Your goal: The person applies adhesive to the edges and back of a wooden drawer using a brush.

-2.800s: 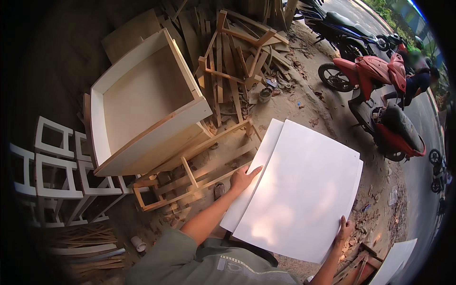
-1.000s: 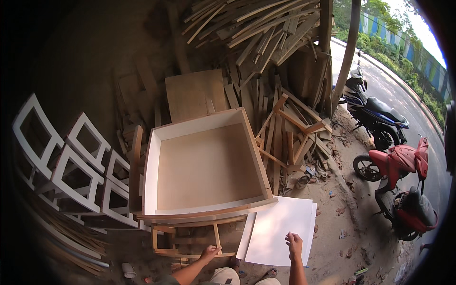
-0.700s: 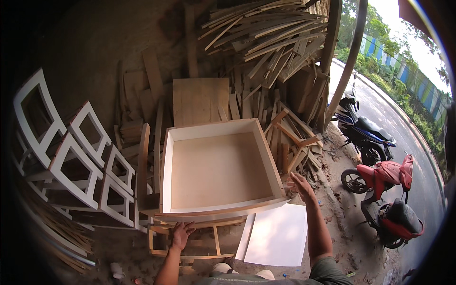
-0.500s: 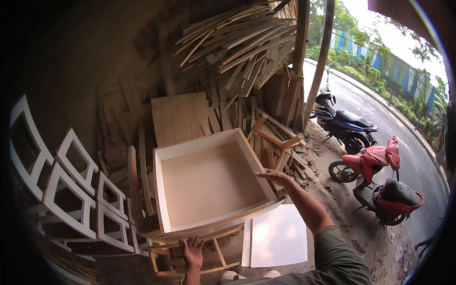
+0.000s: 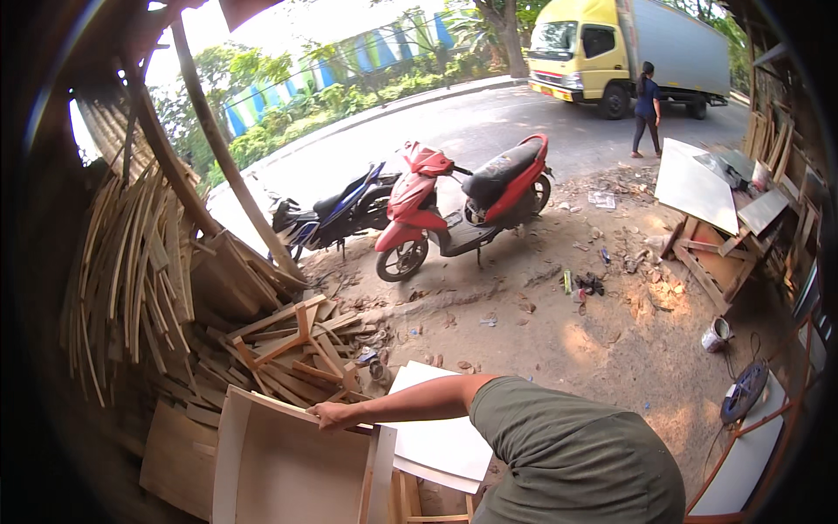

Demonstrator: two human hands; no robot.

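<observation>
A shallow open wooden box (image 5: 292,463), drawer-like with pale inner faces, fills the lower left and is cut off by the lower edge. On its far rim my right hand (image 5: 332,416) is closed, the fingers wrapped over the edge and the arm stretched leftward across the view. My left hand is out of view. Right of the box, beneath my forearm, lie white panels (image 5: 441,450). Part of a light wooden frame (image 5: 406,498) shows between the box and my body.
Wood scraps (image 5: 301,345) and long strips (image 5: 131,271) crowd the left. A red scooter (image 5: 463,196) and a blue motorcycle (image 5: 336,205) stand ahead. Beyond, a person (image 5: 646,109) walks near a yellow-cabbed truck (image 5: 580,57). At right are a cluttered workbench (image 5: 698,188), a can (image 5: 717,334) and a fan (image 5: 745,393).
My view has swung right toward the road, so the box now sits at lower left. The right hand has closed on the box's rim; the left hand has left view.
</observation>
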